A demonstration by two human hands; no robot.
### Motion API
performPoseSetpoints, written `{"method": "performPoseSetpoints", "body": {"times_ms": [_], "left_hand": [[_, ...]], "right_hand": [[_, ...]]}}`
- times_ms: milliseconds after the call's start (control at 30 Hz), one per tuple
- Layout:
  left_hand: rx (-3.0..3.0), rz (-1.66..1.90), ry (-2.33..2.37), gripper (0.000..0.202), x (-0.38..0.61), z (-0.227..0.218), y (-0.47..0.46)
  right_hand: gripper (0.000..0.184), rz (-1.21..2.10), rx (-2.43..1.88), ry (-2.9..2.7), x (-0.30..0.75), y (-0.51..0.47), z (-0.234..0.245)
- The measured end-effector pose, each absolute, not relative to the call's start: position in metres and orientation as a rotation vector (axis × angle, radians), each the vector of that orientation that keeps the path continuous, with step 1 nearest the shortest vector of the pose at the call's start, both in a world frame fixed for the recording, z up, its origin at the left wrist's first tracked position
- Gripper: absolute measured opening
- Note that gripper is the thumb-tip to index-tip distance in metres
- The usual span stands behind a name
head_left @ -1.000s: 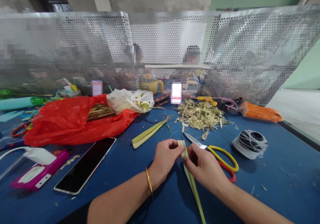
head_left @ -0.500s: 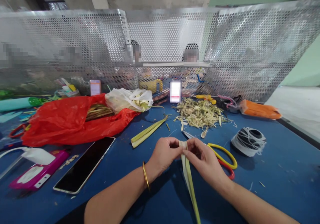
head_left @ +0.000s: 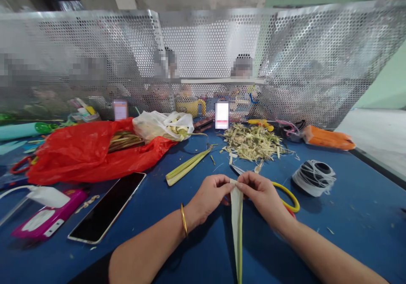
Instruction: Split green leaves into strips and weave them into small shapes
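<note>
Between my two hands hangs a long pale green strip of plant leaf (head_left: 236,220), its whitish inner face showing and its lower end running out of view at the bottom. My left hand (head_left: 211,197) pinches the strip's upper end from the left, a gold bangle on that wrist. From the right, my right hand (head_left: 261,197) pinches the same end, thumbs nearly touching. Partly behind my right hand lie scissors (head_left: 293,201) with yellow and red handles. Another piece of leaf (head_left: 188,167) rests on the table beyond my left hand.
A heap of leaf shreds (head_left: 253,142) lies beyond my hands. A spool of white thread (head_left: 314,178) stands to the right. On the left are a red plastic bag (head_left: 79,153), a phone (head_left: 108,208) and a magenta power strip (head_left: 50,216). A perforated metal screen (head_left: 209,42) closes off the back; people sit behind it.
The leaf strip has turned so more of its whitish face shows, and it hangs straighter down. My right hand has shifted slightly right, covering more of the scissors.
</note>
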State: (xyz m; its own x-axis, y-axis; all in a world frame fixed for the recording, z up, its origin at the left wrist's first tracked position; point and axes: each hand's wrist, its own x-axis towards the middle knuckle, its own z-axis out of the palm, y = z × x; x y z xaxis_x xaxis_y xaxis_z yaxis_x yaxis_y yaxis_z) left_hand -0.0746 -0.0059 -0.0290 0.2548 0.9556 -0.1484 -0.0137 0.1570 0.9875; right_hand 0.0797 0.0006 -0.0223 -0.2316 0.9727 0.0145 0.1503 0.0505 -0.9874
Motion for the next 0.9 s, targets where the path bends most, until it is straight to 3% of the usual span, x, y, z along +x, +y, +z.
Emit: {"method": "performPoseSetpoints", "body": {"times_ms": [733,900], "left_hand": [[1.074,0.987,1.070,0.021,-0.0686,-0.0239,-0.0120],[1.154,0.987,1.128,0.023,-0.0706,-0.0251,-0.0106]], "right_hand": [[0.021,1.257,-1.125,-1.448,0.0777,-0.0021,-0.0218],[0.025,1.413,-1.133,-1.378,0.0766,-0.0016,-0.0241]]}}
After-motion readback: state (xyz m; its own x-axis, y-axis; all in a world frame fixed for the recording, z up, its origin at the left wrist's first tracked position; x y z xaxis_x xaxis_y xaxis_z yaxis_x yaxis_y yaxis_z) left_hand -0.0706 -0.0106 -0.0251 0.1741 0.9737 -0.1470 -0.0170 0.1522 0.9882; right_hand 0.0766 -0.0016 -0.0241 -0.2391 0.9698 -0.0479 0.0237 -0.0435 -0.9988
